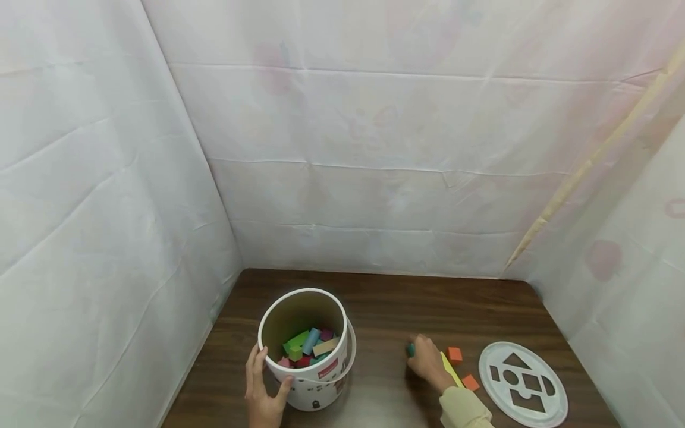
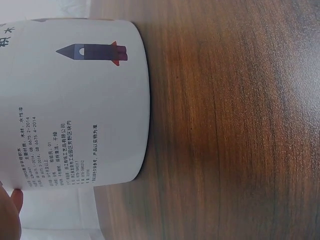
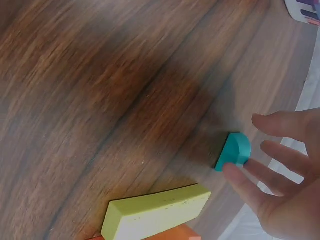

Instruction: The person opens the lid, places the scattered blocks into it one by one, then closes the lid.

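Here's my left hand (image 1: 264, 397), fingers spread against the bucket (image 1: 304, 397) at its eight o'clock; right hand (image 1: 426, 360), head-view five o'clock, splays fingers around the teal block (image 3: 236, 151).

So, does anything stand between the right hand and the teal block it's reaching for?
Nothing visible does: the right hand is right at the teal block, and the yellow block lies off to one side.

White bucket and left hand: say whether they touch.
Touching: the head view shows the left hand holding the white bucket, fingers and thumb against its side.
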The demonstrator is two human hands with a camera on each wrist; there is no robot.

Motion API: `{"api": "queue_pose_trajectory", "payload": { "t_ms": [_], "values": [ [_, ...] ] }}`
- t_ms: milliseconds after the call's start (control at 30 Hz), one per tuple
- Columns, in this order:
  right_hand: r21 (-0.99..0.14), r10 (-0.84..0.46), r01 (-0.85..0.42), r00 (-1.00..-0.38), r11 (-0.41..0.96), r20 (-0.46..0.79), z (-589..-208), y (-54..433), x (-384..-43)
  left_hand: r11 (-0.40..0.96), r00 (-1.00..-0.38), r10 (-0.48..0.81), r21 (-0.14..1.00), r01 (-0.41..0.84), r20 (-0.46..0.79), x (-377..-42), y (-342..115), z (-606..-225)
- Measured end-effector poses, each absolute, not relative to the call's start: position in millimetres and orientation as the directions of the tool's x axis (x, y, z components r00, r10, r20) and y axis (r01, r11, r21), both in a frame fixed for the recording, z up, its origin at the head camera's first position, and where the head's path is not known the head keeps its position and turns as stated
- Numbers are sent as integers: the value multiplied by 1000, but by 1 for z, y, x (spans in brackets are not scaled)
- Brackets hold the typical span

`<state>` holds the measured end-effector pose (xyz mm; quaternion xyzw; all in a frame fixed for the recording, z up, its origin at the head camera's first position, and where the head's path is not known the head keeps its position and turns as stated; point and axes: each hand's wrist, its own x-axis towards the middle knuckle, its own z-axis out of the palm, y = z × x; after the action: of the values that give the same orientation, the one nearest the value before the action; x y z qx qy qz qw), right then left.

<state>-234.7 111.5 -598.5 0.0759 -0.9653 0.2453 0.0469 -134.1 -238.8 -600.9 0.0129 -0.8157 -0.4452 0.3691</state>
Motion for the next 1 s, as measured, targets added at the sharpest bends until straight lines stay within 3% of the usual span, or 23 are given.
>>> {"api": "queue_pose_trajectory", "payload": {
  "t_ms": [533, 800, 1000],
  "values": [
    [-528, -124, -166, -986, 833, 114, -613, 115, -224, 610, -704, -367, 729, 312, 608, -135, -238, -603],
    [-570, -100, -88, -995, 817, 10, -610, 115, -228, 615, -717, -359, 729, 300, 598, -133, -237, -602],
    [-608, -116, -130, -991, 783, 63, -605, 112, -229, 615, -712, -365, 730, 299, 599, -134, -237, -600]
  ]
}}
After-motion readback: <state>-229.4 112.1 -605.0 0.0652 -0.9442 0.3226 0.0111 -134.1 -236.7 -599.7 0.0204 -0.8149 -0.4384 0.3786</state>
